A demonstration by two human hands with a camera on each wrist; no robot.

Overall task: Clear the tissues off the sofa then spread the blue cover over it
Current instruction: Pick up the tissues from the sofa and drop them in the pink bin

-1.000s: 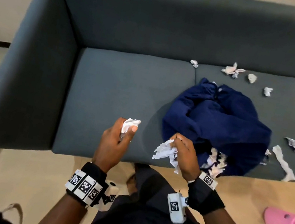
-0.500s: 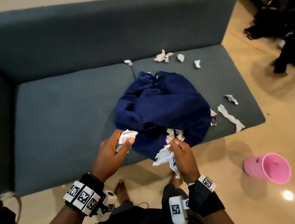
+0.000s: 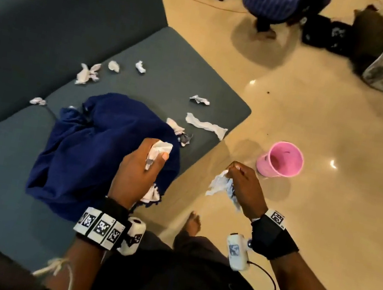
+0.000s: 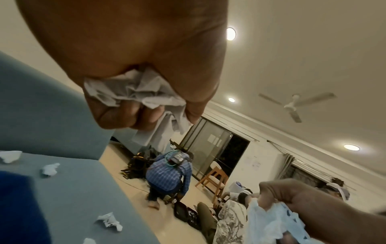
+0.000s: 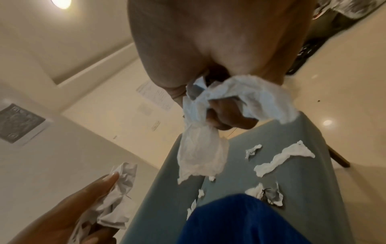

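Note:
My left hand [image 3: 149, 160] grips a crumpled white tissue [image 3: 158, 150] above the bunched blue cover [image 3: 96, 153], which lies on the grey-blue sofa [image 3: 3, 162]. The same tissue [image 4: 133, 90] fills the left wrist view. My right hand [image 3: 237, 181] holds a bundle of tissues [image 3: 221, 188] over the floor, just off the sofa's front edge; the right wrist view has the bundle [image 5: 208, 128] hanging from my fingers. Several loose tissues [image 3: 87, 74] lie on the seat behind and to the right of the cover, among them a long strip [image 3: 205, 125].
A pink bin [image 3: 282, 161] lies tilted on the glossy floor, right of the sofa corner and beyond my right hand. Another person [image 3: 274, 3] bends over bags at the far side of the room. My bare foot [image 3: 193, 224] stands by the sofa front.
The head view has swung right, bringing the pink bin and room into sight. My right hand has moved off the sofa edge toward the bin with its tissues; the left hand still holds its tissue.

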